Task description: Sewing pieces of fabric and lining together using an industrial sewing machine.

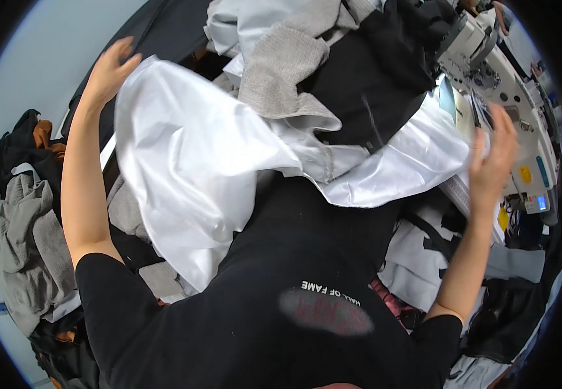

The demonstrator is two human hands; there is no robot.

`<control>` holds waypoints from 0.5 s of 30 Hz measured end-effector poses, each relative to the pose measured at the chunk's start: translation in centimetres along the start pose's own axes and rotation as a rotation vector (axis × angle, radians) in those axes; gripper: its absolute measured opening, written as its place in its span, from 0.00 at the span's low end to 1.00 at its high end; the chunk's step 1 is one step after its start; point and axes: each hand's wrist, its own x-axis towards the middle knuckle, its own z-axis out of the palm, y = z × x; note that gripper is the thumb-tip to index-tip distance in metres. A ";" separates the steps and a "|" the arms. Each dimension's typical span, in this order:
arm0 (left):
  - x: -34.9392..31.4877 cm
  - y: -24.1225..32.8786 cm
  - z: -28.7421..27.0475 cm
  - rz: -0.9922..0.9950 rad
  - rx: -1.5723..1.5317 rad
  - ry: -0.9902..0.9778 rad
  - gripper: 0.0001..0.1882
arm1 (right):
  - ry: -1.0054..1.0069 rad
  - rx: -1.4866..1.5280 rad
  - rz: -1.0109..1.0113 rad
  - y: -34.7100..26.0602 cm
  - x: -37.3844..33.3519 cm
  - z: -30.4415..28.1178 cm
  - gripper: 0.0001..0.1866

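Note:
A large sheet of shiny white satin-like fabric [184, 142] spreads between my two hands, in front of my body. My left hand [109, 70] is raised at the far left, fingers apart, beside the fabric's upper corner; whether the thumb touches it is hard to see. On the right, my right hand [493, 155] has its fingers stretched out and is slightly blurred, close to the fabric's right end. Grey knit cloth [281, 71] lies against the middle of the white fabric, joined or overlapping there. Black cloth [372, 78] lies just beyond.
At the right stands a white sewing machine [521, 123] with a small lit display [538, 203]. Grey and black garments [22, 220] are heaped at the left. More pale cloth [417, 253] lies below my right forearm. Light blue-white cloth [255, 26] is piled at the far side.

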 end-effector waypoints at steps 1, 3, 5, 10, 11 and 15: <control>-0.3 5.1 -0.1 0.176 -0.054 -0.051 0.19 | -0.074 0.305 -0.046 -4.9 -0.1 -0.5 0.21; -2.3 14.4 0.3 0.425 -0.186 -0.227 0.14 | -0.381 0.630 -0.262 -10.8 -1.8 -0.4 0.19; -5.4 19.7 2.3 0.629 -0.265 -0.425 0.11 | -0.577 0.542 -0.318 -14.2 -4.5 0.4 0.24; -9.9 23.3 10.8 1.013 -0.232 -0.517 0.10 | -0.700 0.374 -0.264 -16.9 -11.4 4.9 0.22; -10.2 23.6 12.0 1.032 -0.225 -0.526 0.10 | -0.669 0.332 -0.226 -17.2 -12.5 6.1 0.19; -11.7 23.2 14.5 1.013 -0.007 -0.613 0.04 | -0.493 0.378 -0.224 -16.6 -14.6 8.0 0.07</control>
